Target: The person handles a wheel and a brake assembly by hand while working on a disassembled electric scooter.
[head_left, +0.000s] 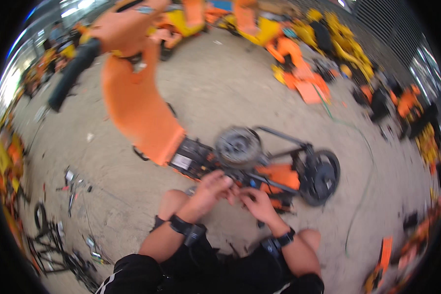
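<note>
An orange electric scooter [139, 105] is lying over on the floor before me, partly stripped. Its black handlebar grip [76, 73] points to the far left. A grey-black wheel [238, 146] lies near the scooter's middle, and another black wheel [321, 177] is at its right end. My left hand [213, 190] and my right hand [259, 203] meet at the near side of the frame, below the first wheel. Both have their fingers drawn together in a pinch. Whatever is between the fingertips is too small and blurred to name.
Hand tools [72, 191] lie on the floor to the left, above a black metal frame [54, 245]. A thin green hose [365, 181] curves across the floor at right. Piles of orange and yellow scooter parts [299, 68] ring the area. My bare knees flank the hands.
</note>
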`<state>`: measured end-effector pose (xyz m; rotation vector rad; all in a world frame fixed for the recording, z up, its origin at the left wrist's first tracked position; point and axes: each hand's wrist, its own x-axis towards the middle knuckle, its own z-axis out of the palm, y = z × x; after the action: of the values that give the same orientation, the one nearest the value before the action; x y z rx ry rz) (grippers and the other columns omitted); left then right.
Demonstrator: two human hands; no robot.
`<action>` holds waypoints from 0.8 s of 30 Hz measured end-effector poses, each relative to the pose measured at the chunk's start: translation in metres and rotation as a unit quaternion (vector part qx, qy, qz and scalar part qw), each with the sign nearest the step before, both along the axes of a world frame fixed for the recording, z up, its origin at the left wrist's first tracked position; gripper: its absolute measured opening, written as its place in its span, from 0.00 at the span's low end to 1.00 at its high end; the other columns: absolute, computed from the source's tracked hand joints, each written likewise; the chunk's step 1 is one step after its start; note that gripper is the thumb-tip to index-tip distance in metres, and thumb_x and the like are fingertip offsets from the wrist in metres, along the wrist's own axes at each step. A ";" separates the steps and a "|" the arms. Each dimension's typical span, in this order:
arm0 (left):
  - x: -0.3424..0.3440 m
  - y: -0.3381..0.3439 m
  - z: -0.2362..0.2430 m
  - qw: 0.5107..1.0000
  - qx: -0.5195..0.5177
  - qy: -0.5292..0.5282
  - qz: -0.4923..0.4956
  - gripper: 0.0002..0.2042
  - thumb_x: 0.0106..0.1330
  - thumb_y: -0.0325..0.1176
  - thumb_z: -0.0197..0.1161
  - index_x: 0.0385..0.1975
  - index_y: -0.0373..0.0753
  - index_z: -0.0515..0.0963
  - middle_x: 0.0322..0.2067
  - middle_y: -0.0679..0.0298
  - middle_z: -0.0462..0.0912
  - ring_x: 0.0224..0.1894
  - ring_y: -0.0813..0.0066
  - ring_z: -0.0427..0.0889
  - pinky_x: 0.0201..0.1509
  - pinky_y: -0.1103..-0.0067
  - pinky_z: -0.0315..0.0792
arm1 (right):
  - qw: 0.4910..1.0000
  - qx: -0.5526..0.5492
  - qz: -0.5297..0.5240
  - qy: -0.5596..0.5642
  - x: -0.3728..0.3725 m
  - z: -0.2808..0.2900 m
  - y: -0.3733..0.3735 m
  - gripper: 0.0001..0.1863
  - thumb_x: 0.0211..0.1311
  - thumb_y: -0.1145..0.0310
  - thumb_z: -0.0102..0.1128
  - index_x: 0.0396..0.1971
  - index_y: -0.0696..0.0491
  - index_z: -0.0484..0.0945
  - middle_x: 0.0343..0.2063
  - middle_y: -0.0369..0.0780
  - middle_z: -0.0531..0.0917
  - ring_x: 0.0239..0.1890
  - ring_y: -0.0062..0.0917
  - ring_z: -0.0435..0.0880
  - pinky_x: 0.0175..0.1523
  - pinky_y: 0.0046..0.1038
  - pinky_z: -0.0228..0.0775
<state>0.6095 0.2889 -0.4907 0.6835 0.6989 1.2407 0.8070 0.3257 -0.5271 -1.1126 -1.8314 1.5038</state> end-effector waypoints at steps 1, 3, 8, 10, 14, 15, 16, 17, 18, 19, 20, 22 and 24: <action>0.001 -0.001 0.003 0.999 -0.015 0.016 0.028 0.11 0.66 0.36 0.57 0.38 0.35 0.68 0.30 0.53 0.80 0.29 0.66 0.81 0.32 0.76 0.76 | 1.000 0.029 0.000 -0.001 0.004 0.003 -0.002 0.10 0.57 0.74 0.55 0.38 0.60 0.78 0.27 0.41 0.82 0.27 0.24 0.81 0.32 0.25 0.72; -0.005 -0.001 0.005 1.000 -0.006 0.020 0.024 0.09 0.67 0.35 0.56 0.38 0.36 0.68 0.30 0.54 0.79 0.29 0.68 0.80 0.30 0.76 0.76 | 0.948 0.314 -0.026 -0.049 0.010 0.016 -0.010 0.12 0.54 0.77 0.56 0.39 0.58 0.79 0.27 0.39 0.80 0.28 0.29 0.80 0.33 0.27 0.72; -0.006 -0.005 0.015 0.994 -0.007 0.076 0.082 0.09 0.68 0.34 0.54 0.40 0.34 0.70 0.28 0.54 0.79 0.22 0.72 0.79 0.27 0.76 0.77 | 0.770 0.631 0.042 0.083 0.010 0.158 -0.086 0.14 0.44 0.67 0.55 0.32 0.58 0.75 0.30 0.38 0.77 0.28 0.28 0.76 0.31 0.27 0.67; -0.014 -0.009 0.010 0.994 -0.028 0.044 0.096 0.09 0.69 0.34 0.53 0.39 0.34 0.70 0.29 0.55 0.79 0.22 0.74 0.79 0.27 0.77 0.76 | 0.709 0.696 0.095 0.072 0.003 0.197 -0.096 0.12 0.47 0.67 0.55 0.31 0.59 0.75 0.26 0.39 0.76 0.27 0.28 0.76 0.29 0.25 0.66; -0.004 -0.004 0.008 0.999 0.006 0.028 0.035 0.11 0.69 0.35 0.53 0.42 0.33 0.69 0.29 0.55 0.78 0.23 0.72 0.78 0.27 0.76 0.75 | 0.650 0.752 0.093 0.063 0.013 0.199 -0.106 0.16 0.58 0.63 0.47 0.32 0.61 0.77 0.27 0.42 0.77 0.29 0.30 0.78 0.28 0.27 0.65; -0.012 -0.007 0.008 0.997 -0.005 0.049 0.060 0.12 0.69 0.35 0.53 0.43 0.33 0.69 0.29 0.55 0.78 0.23 0.71 0.78 0.27 0.76 0.75 | 0.636 0.760 0.083 0.103 0.007 0.199 -0.102 0.19 0.62 0.61 0.44 0.32 0.62 0.77 0.28 0.43 0.78 0.29 0.31 0.78 0.28 0.28 0.65; -0.011 -0.009 0.009 0.998 -0.011 0.033 0.061 0.12 0.68 0.35 0.54 0.43 0.33 0.69 0.30 0.54 0.79 0.23 0.70 0.78 0.28 0.76 0.75 | 0.623 0.767 0.069 0.138 0.002 0.197 -0.100 0.21 0.65 0.59 0.41 0.33 0.62 0.77 0.29 0.44 0.78 0.30 0.32 0.78 0.28 0.29 0.64; -0.011 -0.008 0.011 0.998 0.006 0.033 0.044 0.12 0.68 0.35 0.55 0.43 0.33 0.70 0.30 0.54 0.79 0.23 0.70 0.79 0.29 0.75 0.76 | 0.622 0.767 0.064 0.143 0.002 0.198 -0.100 0.22 0.66 0.58 0.39 0.32 0.62 0.77 0.28 0.43 0.78 0.29 0.31 0.78 0.28 0.29 0.63; -0.013 -0.008 0.011 0.999 0.014 0.032 0.038 0.12 0.68 0.35 0.55 0.43 0.33 0.70 0.30 0.54 0.79 0.23 0.70 0.79 0.29 0.76 0.76 | 0.636 0.758 0.067 0.126 0.006 0.202 -0.106 0.24 0.68 0.57 0.37 0.32 0.61 0.78 0.26 0.42 0.79 0.28 0.29 0.78 0.27 0.28 0.63; -0.013 -0.008 0.011 0.999 0.021 0.026 0.026 0.11 0.68 0.35 0.55 0.43 0.34 0.71 0.30 0.54 0.79 0.23 0.70 0.79 0.29 0.76 0.76 | 0.646 0.754 0.061 0.105 0.009 0.206 -0.112 0.25 0.69 0.57 0.35 0.31 0.60 0.79 0.25 0.41 0.79 0.27 0.28 0.78 0.27 0.28 0.63; -0.015 -0.011 0.011 0.999 0.013 0.029 0.030 0.11 0.68 0.35 0.55 0.43 0.34 0.71 0.30 0.55 0.79 0.23 0.70 0.79 0.29 0.76 0.76 | 0.656 0.747 0.056 0.097 0.009 0.207 -0.117 0.26 0.70 0.56 0.33 0.31 0.60 0.79 0.23 0.40 0.79 0.27 0.26 0.78 0.27 0.28 0.62; -0.017 -0.010 0.013 0.999 0.003 0.037 0.028 0.11 0.68 0.35 0.54 0.43 0.34 0.71 0.30 0.56 0.79 0.24 0.71 0.78 0.29 0.78 0.75 | 0.655 0.752 -0.043 0.066 0.000 0.208 -0.124 0.23 0.68 0.55 0.40 0.30 0.56 0.81 0.23 0.35 0.82 0.26 0.24 0.80 0.29 0.27 0.65; -0.019 -0.012 0.017 0.999 -0.004 0.025 0.036 0.10 0.68 0.34 0.54 0.42 0.34 0.71 0.30 0.56 0.79 0.26 0.71 0.78 0.30 0.78 0.74 | 0.689 0.719 -0.059 0.066 0.002 0.218 -0.129 0.18 0.63 0.57 0.47 0.29 0.55 0.82 0.24 0.35 0.84 0.26 0.23 0.81 0.31 0.26 0.67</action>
<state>0.5901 0.2768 -0.4733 0.6896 0.7743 1.2895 0.8090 0.1963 -0.3096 -0.2365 -1.9494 -0.2161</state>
